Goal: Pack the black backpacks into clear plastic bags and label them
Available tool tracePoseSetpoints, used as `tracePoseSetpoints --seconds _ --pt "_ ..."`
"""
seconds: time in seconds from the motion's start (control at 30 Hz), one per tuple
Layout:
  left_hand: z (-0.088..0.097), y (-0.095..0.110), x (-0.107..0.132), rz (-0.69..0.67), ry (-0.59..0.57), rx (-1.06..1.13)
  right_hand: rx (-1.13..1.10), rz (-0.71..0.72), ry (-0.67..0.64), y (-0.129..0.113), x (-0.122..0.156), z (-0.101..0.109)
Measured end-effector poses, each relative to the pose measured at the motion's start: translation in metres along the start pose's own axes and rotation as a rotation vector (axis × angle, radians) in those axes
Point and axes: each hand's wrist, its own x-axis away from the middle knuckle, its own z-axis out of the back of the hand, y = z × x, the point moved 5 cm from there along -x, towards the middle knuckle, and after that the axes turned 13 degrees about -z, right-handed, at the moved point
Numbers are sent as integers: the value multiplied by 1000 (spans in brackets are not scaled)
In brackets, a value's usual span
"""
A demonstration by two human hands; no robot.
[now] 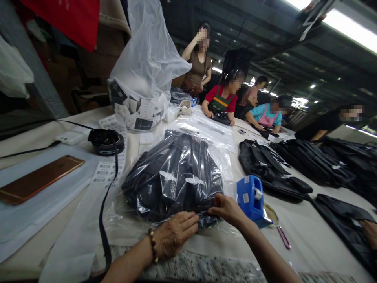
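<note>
A dark folded garment in a clear plastic bag lies on the table in front of me. My left hand, with a bead bracelet at the wrist, rests fingers flat and stretched on the bag's near edge. My right hand pinches the near edge of the same bag beside the left fingers. A blue tape dispenser stands just right of my right hand.
A rose-gold phone lies at the left. A black strap and round device sit behind it. A big clear bag of paper tags stands at the back. Stacks of black garments fill the right. Several people work at the far end.
</note>
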Motion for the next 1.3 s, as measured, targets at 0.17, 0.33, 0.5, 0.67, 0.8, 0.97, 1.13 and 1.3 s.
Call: tracePoseSetpoints --seconds 0.17,0.33,0.5,0.67,0.8,0.97,1.13,1.3 --pt "-1 -1 1 8 28 14 -134 42 408 5 32 -9" --pt "-6 -4 -1 26 0 41 -137 528 858 -22 83 -45" --pt "12 12 3 -5 -13 -69 30 611 944 -25 85 -72" --pt "62 18 56 239 48 -433 26 614 940 -23 85 -71" --pt "86 6 98 356 -11 -585 -2 616 954 -24 88 -69" --pt "100 -4 108 319 -30 -516 -26 604 952 -22 86 -71" --pt "120 -14 105 387 47 -443 -21 611 957 -21 86 -70" --pt "124 -29 101 400 47 -372 -19 613 940 -20 85 -71"
